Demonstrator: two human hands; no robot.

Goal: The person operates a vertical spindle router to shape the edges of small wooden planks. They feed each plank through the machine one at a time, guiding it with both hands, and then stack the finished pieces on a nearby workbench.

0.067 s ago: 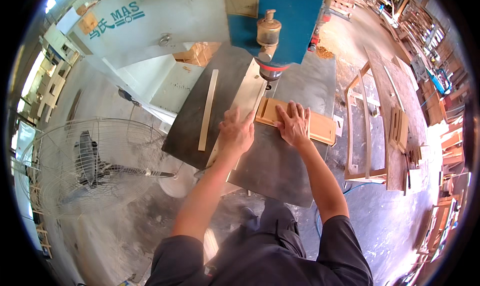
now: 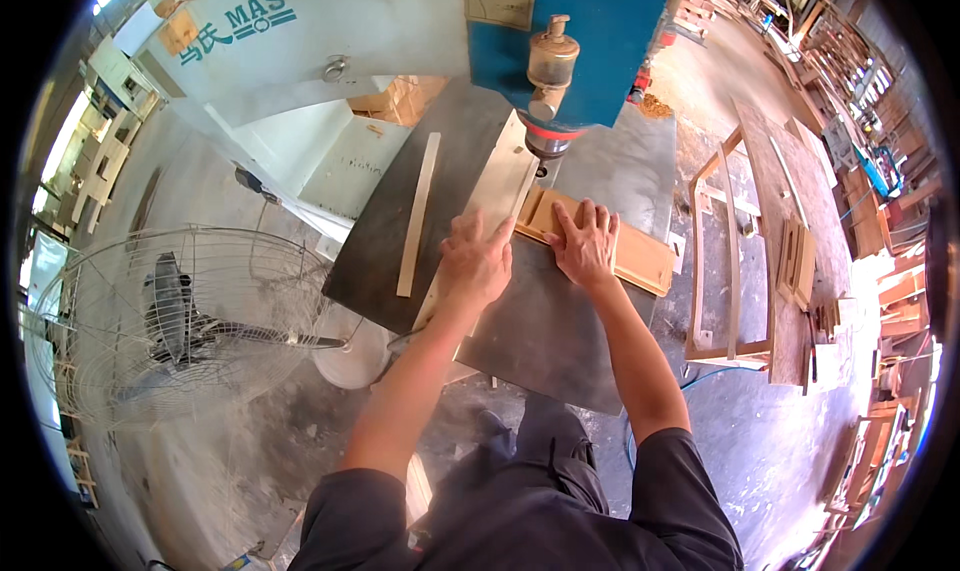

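Observation:
A flat tan wooden panel (image 2: 641, 262) with grooved edges lies on the dark metal table (image 2: 545, 321) of a machine. Across its top my right hand (image 2: 587, 243) is laid flat, fingers stretched forward and pressing on the wood. My left hand (image 2: 476, 261) rests on a long pale wooden fence (image 2: 502, 176), fingers extended beside the panel's left end. Just beyond that end, the machine's spindle (image 2: 546, 143) with a small cutter (image 2: 541, 169) points down close to the fence. Whether the cutter touches the panel I cannot tell.
A loose wooden strip (image 2: 420, 211) lies on the table's left side. At left stands a large caged fan (image 2: 180, 316). To the right are a wooden frame (image 2: 733, 251) and a bench (image 2: 795, 201) holding a similar stacked panel (image 2: 796, 259). The blue machine head (image 2: 610, 51) hangs ahead.
The whole view has shifted slightly. The panel is turned a little, its left end nearer the cutter, with my right hand still on it. My left hand stays on the fence.

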